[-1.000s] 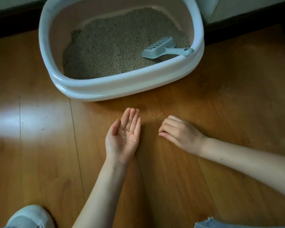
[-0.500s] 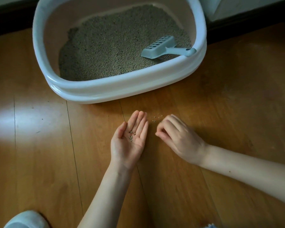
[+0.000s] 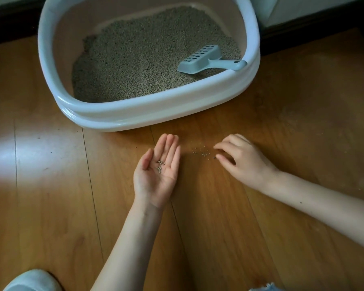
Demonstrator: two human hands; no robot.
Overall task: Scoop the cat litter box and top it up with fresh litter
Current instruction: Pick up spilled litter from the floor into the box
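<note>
Now the cleanup: left hand (image 3: 157,172) flat, cupping stray granules (image 3: 160,165); right hand (image 3: 239,159) picking spilled grains (image 3: 202,152) off the floor (image 3: 198,227). Scoop (image 3: 206,59) parked in the well-filled litter box (image 3: 156,110) — nearly finished, I'd say.

Both forearms are bare, with a pale shoe (image 3: 33,280) and frayed denim hem (image 3: 265,287).

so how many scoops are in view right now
1: a pale blue slotted plastic scoop lies on the grey litter inside the white plastic litter box, at its right side, handle resting against the rim. Another buried in the litter could be hidden.
</note>
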